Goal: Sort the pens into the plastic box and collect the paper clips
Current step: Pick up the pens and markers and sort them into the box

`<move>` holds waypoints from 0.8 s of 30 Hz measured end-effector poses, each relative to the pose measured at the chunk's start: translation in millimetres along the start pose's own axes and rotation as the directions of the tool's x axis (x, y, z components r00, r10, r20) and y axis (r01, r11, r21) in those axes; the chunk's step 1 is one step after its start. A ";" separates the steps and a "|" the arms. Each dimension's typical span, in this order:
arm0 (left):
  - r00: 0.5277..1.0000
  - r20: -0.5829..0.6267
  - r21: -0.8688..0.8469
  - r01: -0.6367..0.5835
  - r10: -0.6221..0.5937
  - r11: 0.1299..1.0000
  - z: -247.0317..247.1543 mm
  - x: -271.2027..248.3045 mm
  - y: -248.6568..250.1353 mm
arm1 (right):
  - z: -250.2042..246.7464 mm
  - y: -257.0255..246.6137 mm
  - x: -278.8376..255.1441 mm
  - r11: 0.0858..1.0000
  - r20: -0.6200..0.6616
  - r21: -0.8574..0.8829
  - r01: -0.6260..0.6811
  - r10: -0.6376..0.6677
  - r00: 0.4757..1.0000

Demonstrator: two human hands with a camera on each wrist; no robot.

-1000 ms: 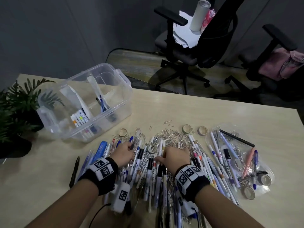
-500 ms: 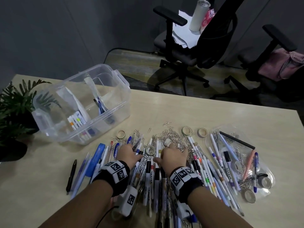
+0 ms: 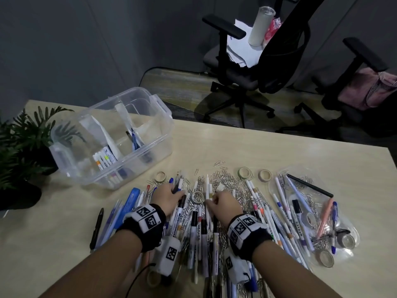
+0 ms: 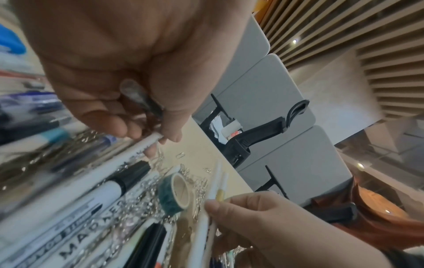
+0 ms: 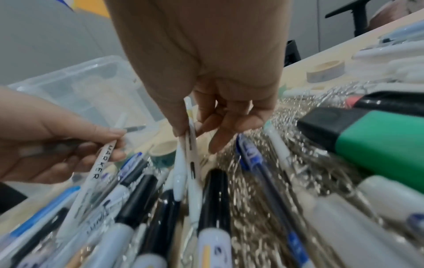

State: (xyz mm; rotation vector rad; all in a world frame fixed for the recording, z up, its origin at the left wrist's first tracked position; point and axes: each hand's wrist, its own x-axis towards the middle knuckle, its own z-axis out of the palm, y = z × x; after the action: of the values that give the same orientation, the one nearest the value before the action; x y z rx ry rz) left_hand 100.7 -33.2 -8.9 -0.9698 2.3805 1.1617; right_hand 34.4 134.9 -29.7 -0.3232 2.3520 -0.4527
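Both hands have crept forward over the pile of pens [image 3: 199, 229]. Left hand [image 3: 169, 197] grips a white pen printed "MARKER" [image 5: 101, 159]; right hand [image 3: 225, 206] pinches two slim white pens [image 5: 188, 163]. Silver paper clips [image 3: 227, 183] litter the tabletop [image 3: 279, 151] beside the clear plastic box [image 3: 120, 134].

both hands [image 3: 169, 197] [image 3: 225, 204] moved farther up pile, now pinching pens [image 3: 208, 188]

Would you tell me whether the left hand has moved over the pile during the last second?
Yes. The left hand has moved right, toward the tape roll in the middle of the pile, and now grips pens.
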 end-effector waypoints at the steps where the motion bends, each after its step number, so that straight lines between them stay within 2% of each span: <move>1: 1.000 0.008 -0.026 -0.016 0.016 1.000 -3.7 -1.0 0.4 | -4.0 1.1 -0.6 0.997 -0.005 0.078 0.008 -0.007 1.000; 3: 0.999 0.029 -0.104 -0.039 0.042 0.994 -10.4 -3.5 1.9 | -16.5 1.3 -5.7 0.981 -0.023 0.191 0.036 -0.032 0.999; 7: 0.995 0.041 -0.239 -0.075 0.087 0.968 -21.8 -18.8 11.6 | -39.6 0.0 -24.3 0.943 -0.070 0.302 0.138 -0.122 0.990; 11: 0.985 0.140 -0.497 -0.018 0.100 0.868 -27.7 -36.1 17.9 | -54.2 -7.7 -44.4 0.885 -0.105 0.416 0.208 -0.180 0.978; 14: 0.972 0.133 -0.476 -0.109 0.194 0.873 -34.1 -45.0 21.4 | -61.4 -17.3 -57.6 0.837 -0.109 0.504 0.213 -0.183 0.977; 21: 0.962 0.089 -0.578 -0.161 0.258 0.800 -48.4 -68.9 30.0 | -72.1 -42.1 -79.9 0.842 -0.124 0.465 0.273 -0.243 0.962; 24: 0.973 0.039 -0.643 -0.150 0.229 0.751 -52.3 -75.3 31.0 | -71.8 -52.3 -86.8 0.842 -0.185 0.430 0.325 -0.270 0.945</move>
State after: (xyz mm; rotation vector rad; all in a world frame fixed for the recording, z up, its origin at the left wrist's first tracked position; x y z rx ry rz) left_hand 133.8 -27.9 81.8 -0.8049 2.0382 2.1343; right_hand 52.6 134.5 93.1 -0.4481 2.2217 -1.1830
